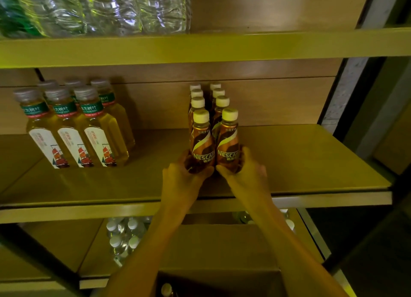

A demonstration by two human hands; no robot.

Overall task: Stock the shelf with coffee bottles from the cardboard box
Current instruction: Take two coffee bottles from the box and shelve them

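**Two-handed placement on the middle shelf (311, 163).** The left hand (184, 176) grips one coffee bottle (202, 141) and the right hand (246, 174) a second coffee bottle (228, 141), with the fingers (244, 155) curled low round each body so the labels face outward. Both bottles stand upright and touching, just above the fingers, at the front of two rows of stocked bottles (219, 96), which they appear to extend. Tea bottles (73, 127) stand well to the left of the fingers. The cardboard box (218, 274) lies below the forearms with one cap (166, 289) showing, so stocking is probably partway through
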